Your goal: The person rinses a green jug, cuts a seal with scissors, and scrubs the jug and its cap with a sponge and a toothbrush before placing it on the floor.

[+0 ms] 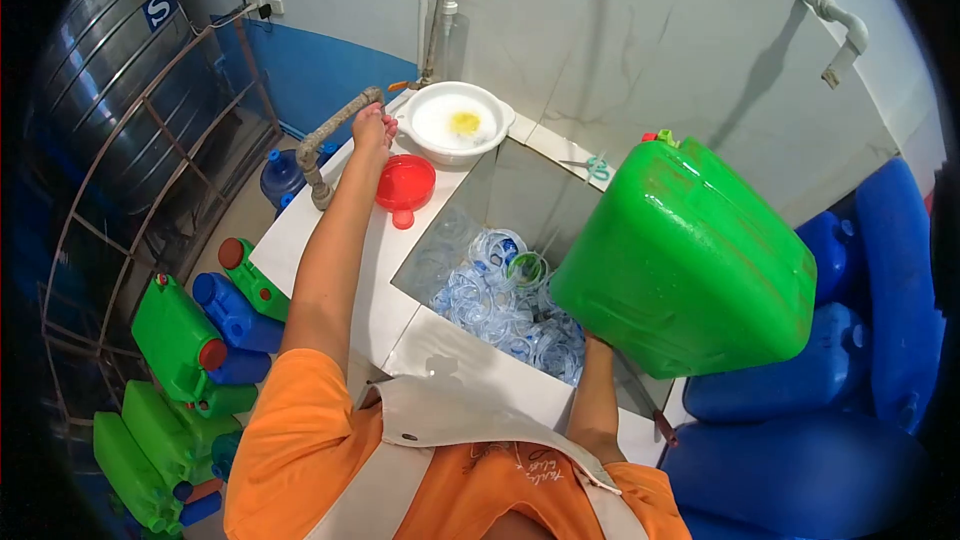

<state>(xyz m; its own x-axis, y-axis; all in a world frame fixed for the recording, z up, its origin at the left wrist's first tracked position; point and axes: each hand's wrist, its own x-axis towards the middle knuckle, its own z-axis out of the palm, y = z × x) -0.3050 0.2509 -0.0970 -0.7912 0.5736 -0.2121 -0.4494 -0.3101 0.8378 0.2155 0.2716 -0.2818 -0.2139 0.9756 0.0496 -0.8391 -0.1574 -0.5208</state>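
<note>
My left hand [374, 128] reaches far forward with its fingers curled, beside the end of a grey pipe [338, 120] and the left handle of a white basin [447, 152]. Whatever it grips, if anything, is hidden. Suds and a yellow sponge [464, 123] sit in the basin. A large wet green jerrycan [690, 250] is tilted above the right side of the tiled sink [520, 180], held from below by my right hand [596, 348]; its fingers are hidden behind the can. Many clear plastic rings or caps [500, 310] fill the sink's bottom.
A red dipper [405, 183] lies on the white counter [370, 280]. Scissors [594, 166] rest on the sink's far ledge. Green and blue jerrycans [175, 335] stand on the floor at left; blue containers [790, 370] crowd the right. A pipe spout [845, 55] juts from the wall.
</note>
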